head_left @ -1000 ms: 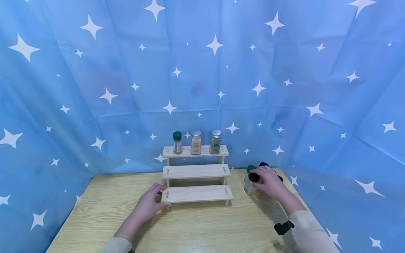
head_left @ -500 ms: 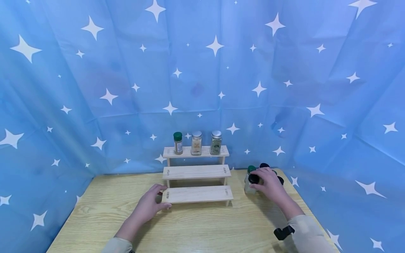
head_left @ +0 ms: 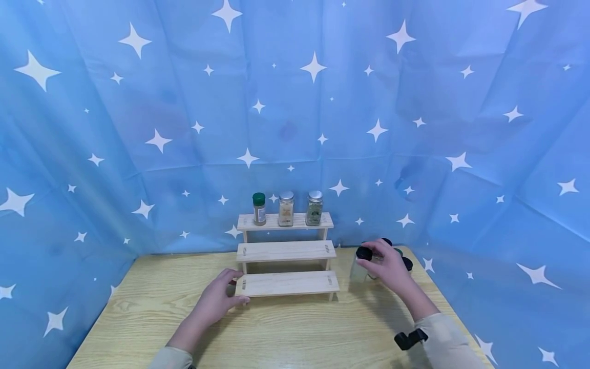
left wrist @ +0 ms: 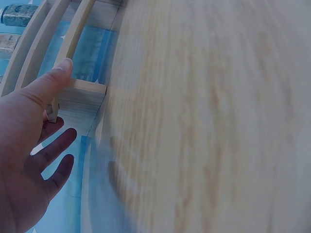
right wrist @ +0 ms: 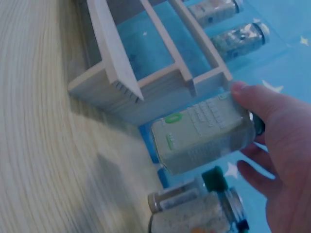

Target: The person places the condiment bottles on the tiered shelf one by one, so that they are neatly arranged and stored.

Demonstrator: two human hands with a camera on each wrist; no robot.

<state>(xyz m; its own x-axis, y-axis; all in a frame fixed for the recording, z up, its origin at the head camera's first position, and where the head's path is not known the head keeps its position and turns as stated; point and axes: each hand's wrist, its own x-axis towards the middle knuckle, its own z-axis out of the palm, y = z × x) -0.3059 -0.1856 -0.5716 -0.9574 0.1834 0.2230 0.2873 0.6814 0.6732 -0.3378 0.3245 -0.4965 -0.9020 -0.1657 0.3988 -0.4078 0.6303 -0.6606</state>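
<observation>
A three-tier wooden shelf rack (head_left: 286,284) stands on the table. My left hand (head_left: 215,301) pinches the left end of its lowest board between thumb and forefinger; in the left wrist view the other fingers (left wrist: 60,145) are spread apart. To the right of the rack, my right hand (head_left: 391,269) grips a clear square spice jar (right wrist: 201,131) near its black cap (head_left: 364,253). Pale contents and printed label text show through the glass. The jar looks lifted slightly off the table, its base toward the rack in the right wrist view.
A green-capped jar (head_left: 259,209) and two silver-capped jars (head_left: 286,209) stand on the top shelf. Several more jars (right wrist: 192,213) stand close together at the table's right, partly hidden behind my right hand. A blue star-patterned curtain (head_left: 295,128) hangs behind the table.
My right hand has moved a little left, carrying the black-capped spice jar away from the other jars. My left hand stays on the rack.
</observation>
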